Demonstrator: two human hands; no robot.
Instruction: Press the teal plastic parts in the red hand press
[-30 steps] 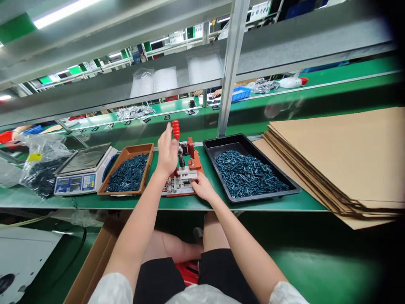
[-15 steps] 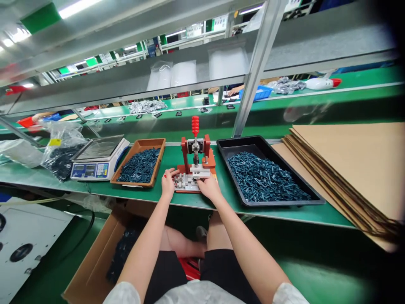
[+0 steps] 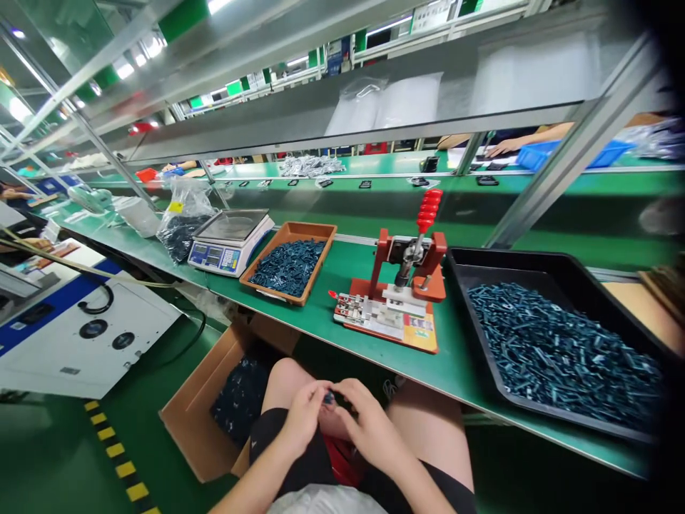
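Above my lap, my left hand (image 3: 306, 414) is closed, its fingertips pinching a small dark blue part (image 3: 328, 397). My right hand (image 3: 367, 421) is beside it, thumb and index finger curved apart around the same part; whether they touch it is unclear. On the green bench stands a red toggle-clamp fixture (image 3: 409, 278) with its red handle raised and a metal slide at its base. Left of the fixture is a brown tray (image 3: 332, 239) of small dark blue parts. A larger black tray (image 3: 460, 285) of similar parts lies to its right.
A scale (image 3: 230, 239) and a clear bag of dark parts (image 3: 185, 228) stand at the left. Below the bench edge is an open cardboard box (image 3: 193, 435). Metal posts and a shelf rise behind the bench. Another person's hand (image 3: 506, 146) is across it.
Both hands have left the fixture and come down over my lap, with a small dark blue part now between them. The view has turned left, and the fixture's handle appears further right.
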